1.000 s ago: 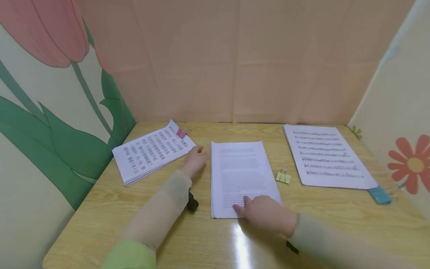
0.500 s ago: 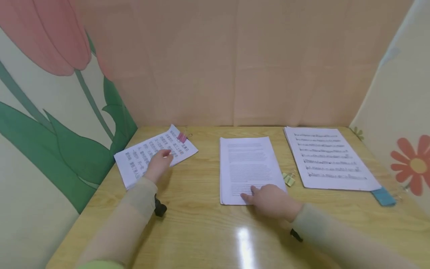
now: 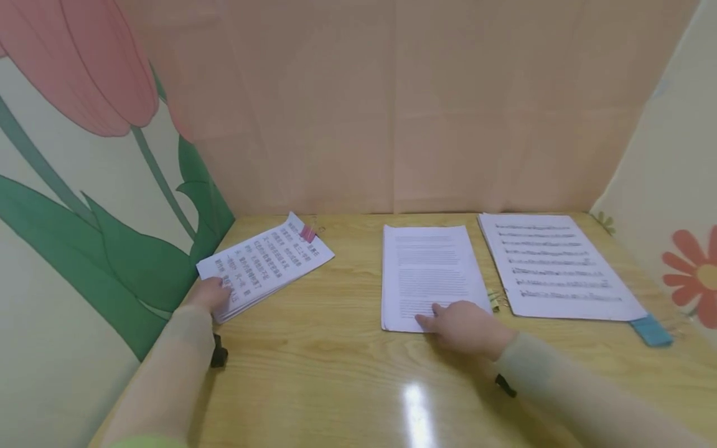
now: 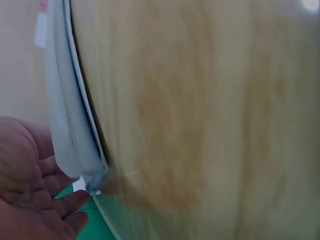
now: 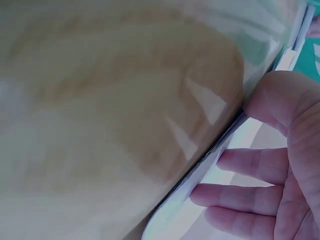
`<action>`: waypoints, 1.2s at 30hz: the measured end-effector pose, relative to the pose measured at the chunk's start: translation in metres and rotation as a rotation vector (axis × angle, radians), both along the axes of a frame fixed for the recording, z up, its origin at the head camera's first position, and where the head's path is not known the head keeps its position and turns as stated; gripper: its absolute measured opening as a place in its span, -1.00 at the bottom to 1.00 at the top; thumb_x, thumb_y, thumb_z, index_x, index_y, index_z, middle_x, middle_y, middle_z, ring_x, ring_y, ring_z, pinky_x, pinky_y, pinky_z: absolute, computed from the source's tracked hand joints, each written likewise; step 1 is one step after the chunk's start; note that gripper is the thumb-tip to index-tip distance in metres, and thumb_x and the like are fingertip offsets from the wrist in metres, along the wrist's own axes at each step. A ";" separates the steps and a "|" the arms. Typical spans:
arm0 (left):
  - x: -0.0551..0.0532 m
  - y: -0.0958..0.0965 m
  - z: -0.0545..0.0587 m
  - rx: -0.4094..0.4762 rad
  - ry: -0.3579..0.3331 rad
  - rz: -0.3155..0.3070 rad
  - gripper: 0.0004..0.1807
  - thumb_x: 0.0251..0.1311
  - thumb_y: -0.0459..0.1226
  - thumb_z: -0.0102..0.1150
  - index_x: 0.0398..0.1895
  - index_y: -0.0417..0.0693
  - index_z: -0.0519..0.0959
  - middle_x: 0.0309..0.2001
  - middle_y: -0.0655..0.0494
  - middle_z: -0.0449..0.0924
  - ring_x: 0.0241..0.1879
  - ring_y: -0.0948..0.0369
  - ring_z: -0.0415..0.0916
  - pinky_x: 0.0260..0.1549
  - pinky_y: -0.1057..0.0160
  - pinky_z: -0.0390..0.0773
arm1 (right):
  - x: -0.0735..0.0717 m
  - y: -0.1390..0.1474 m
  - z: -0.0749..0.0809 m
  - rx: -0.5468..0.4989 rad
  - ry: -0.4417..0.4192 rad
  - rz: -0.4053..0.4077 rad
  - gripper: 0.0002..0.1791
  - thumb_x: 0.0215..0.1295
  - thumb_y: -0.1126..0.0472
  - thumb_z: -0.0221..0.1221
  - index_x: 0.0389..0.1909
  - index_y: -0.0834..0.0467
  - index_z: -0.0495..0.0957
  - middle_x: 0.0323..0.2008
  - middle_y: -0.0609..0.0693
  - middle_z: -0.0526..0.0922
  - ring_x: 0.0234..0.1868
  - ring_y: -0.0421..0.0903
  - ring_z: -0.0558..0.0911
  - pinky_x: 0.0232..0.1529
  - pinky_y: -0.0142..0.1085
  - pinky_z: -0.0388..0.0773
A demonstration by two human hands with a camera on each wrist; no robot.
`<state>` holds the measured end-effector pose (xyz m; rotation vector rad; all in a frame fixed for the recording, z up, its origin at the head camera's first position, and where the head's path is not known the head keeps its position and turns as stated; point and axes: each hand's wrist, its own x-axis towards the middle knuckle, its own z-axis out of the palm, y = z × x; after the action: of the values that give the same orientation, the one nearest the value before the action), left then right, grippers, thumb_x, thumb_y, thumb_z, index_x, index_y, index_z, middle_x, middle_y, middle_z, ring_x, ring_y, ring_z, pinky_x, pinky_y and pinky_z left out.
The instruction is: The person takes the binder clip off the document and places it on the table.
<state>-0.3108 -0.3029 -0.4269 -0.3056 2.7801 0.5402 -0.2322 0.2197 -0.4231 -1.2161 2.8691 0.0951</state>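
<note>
In the head view, a stack of printed pages with large characters [image 3: 263,261] lies at the left with a pink binder clip [image 3: 309,233] at its far corner. My left hand [image 3: 208,294] is at its near-left corner; in the left wrist view the fingers [image 4: 72,202] lie loosely beside the paper corner. My right hand [image 3: 467,326] rests on the near-right part of a stack of finely printed pages [image 3: 431,267]. In the right wrist view its thumb is by the paper edge and the fingers [image 5: 240,197] lie extended over the sheet.
A stack of sheet music [image 3: 560,267] lies at the right, with a blue binder clip [image 3: 651,330] at its near-right corner. A yellow binder clip [image 3: 493,301] sits against the middle stack's right edge, partly hidden. Walls border the wooden table [image 3: 313,373] at left, back and right.
My left hand has moved left from beside the middle stack to the left stack's near corner. The middle stack has slid right and away under my right hand, reaching the yellow clip.
</note>
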 end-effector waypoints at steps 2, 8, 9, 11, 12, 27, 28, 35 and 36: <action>0.001 -0.005 -0.004 -0.044 -0.030 -0.040 -0.41 0.44 -0.22 -0.29 0.35 -0.54 0.06 0.33 -0.52 0.04 0.32 -0.35 0.01 0.30 -0.20 0.05 | -0.003 0.003 0.001 -0.015 -0.025 -0.015 -0.50 0.21 0.21 0.22 0.22 0.02 0.51 -0.03 0.41 0.58 -0.70 0.02 0.48 -0.59 -0.17 0.47; 0.003 -0.007 -0.003 -0.226 -0.043 -0.208 -0.51 0.40 -0.22 -0.22 0.23 -0.42 0.34 0.11 -0.42 0.40 0.00 -0.24 0.39 0.01 -0.16 0.37 | -0.008 0.012 0.003 -0.025 -0.007 0.003 -0.53 0.22 0.21 0.24 0.19 0.03 0.54 -0.06 0.43 0.59 -0.72 -0.04 0.46 -0.61 -0.22 0.44; 0.005 -0.005 -0.001 -0.254 -0.039 -0.238 -0.54 0.39 -0.22 -0.19 0.18 -0.40 0.40 0.04 -0.38 0.46 -0.08 -0.18 0.42 -0.06 -0.13 0.40 | -0.009 0.013 0.003 -0.027 -0.004 0.006 -0.54 0.22 0.20 0.23 0.19 0.03 0.54 -0.06 0.43 0.59 -0.73 -0.07 0.43 -0.63 -0.25 0.42; 0.009 0.002 0.002 -0.250 -0.034 -0.266 -0.62 0.38 -0.22 -0.13 0.02 -0.34 0.52 -0.15 -0.24 0.54 -0.26 -0.05 0.41 -0.21 -0.04 0.41 | -0.009 0.014 0.004 -0.033 -0.011 0.010 -0.54 0.22 0.21 0.22 0.19 0.03 0.54 -0.06 0.44 0.58 -0.76 -0.14 0.34 -0.66 -0.29 0.35; 0.012 0.006 0.004 -0.246 -0.035 -0.276 -0.64 0.37 -0.22 -0.10 -0.03 -0.31 0.55 -0.19 -0.18 0.55 -0.27 -0.02 0.41 -0.21 -0.03 0.40 | -0.009 0.015 0.004 -0.036 -0.014 0.010 -0.54 0.22 0.21 0.22 0.19 0.03 0.54 -0.06 0.44 0.58 -0.76 -0.15 0.31 -0.66 -0.29 0.34; 0.058 0.108 0.020 -0.256 0.006 -0.586 -0.73 0.32 -0.11 0.07 -0.41 -0.01 0.68 -0.35 0.10 0.63 -0.18 0.07 0.53 0.05 -0.03 0.39 | -0.011 0.020 0.008 -0.038 -0.027 0.015 -0.53 0.21 0.22 0.23 0.18 -0.02 0.55 -0.02 0.40 0.58 -0.74 -0.16 0.28 -0.65 -0.34 0.28; 0.062 0.115 0.020 -0.236 0.010 -0.602 -0.74 0.32 -0.09 0.08 -0.34 0.01 0.70 -0.27 0.09 0.65 -0.06 0.05 0.53 0.12 -0.04 0.35 | -0.010 0.020 0.009 -0.035 -0.028 0.015 -0.53 0.21 0.21 0.22 0.18 -0.03 0.55 -0.02 0.40 0.58 -0.74 -0.15 0.29 -0.65 -0.33 0.28; 0.089 0.152 0.023 -0.167 0.049 -0.727 -0.68 0.32 -0.07 0.10 -0.02 0.00 0.67 0.07 0.07 0.61 0.31 0.00 0.28 0.33 -0.05 0.12 | -0.011 0.024 0.012 -0.040 -0.033 0.024 -0.53 0.20 0.22 0.23 0.17 -0.03 0.56 -0.01 0.39 0.57 -0.72 -0.12 0.34 -0.63 -0.30 0.34; 0.092 0.156 0.023 -0.154 0.055 -0.746 -0.68 0.31 -0.08 0.11 -0.02 -0.01 0.67 0.06 0.07 0.62 0.31 -0.01 0.28 0.33 -0.05 0.12 | -0.012 0.025 0.012 -0.035 -0.043 0.015 -0.53 0.20 0.22 0.23 0.17 -0.04 0.56 0.01 0.38 0.57 -0.70 -0.11 0.37 -0.61 -0.29 0.35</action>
<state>-0.2185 -0.1468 -0.4034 0.7015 2.7070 0.1455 -0.2441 0.2443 -0.4111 -1.2301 2.8373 0.0187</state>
